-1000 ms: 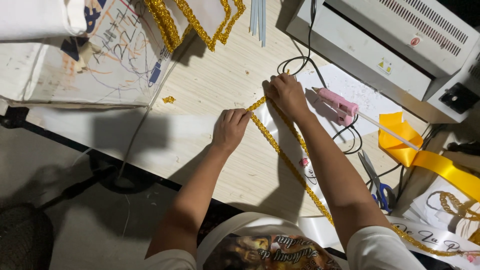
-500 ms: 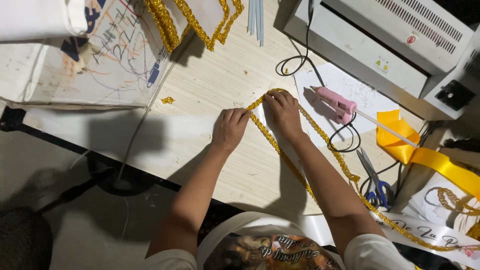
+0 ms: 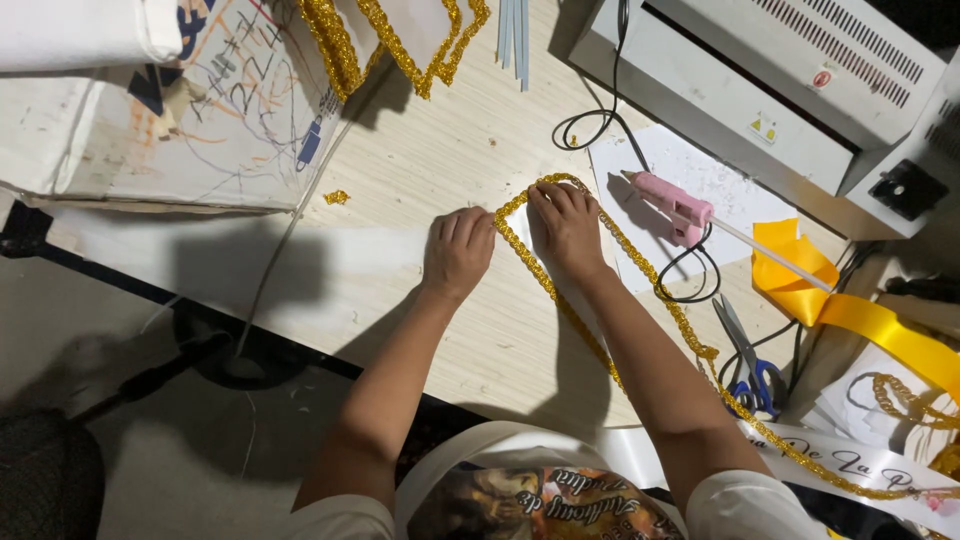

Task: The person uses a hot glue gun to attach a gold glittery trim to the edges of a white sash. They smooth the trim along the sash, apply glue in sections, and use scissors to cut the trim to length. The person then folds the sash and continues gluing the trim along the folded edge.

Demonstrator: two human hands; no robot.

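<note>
Hands press flat on a pale wooden worktable (image 3: 420, 170), where a person seated at its near edge works a length of glittering gold sequin trim (image 3: 640, 270) along the end of a white satin sash (image 3: 340, 265). The right hand (image 3: 568, 222) lies palm down inside the bend of the trim, fingers spread and pinning the band where it curls over the fingertips at about twelve o'clock; nothing is gripped, only held down. The left hand (image 3: 457, 250) rests just beside it at nine o'clock, fingers together and flat on the sash, not touching the trim as far as can be told. From the right hand the trim's long run leads away toward five o'clock, passing along the right forearm and off toward the table's near corner, so the right hand is plainly the nearer one to it. A pink hot-glue gun (image 3: 668, 203) with a black cord lies on white paper at three o'clock from the right hand, near but apart. Blue-handled scissors (image 3: 745, 360) sit farther out at four o'clock, beside a yellow satin ribbon (image 3: 850, 310). A grey laminating machine (image 3: 760, 70) occupies the far right of the table.
</note>
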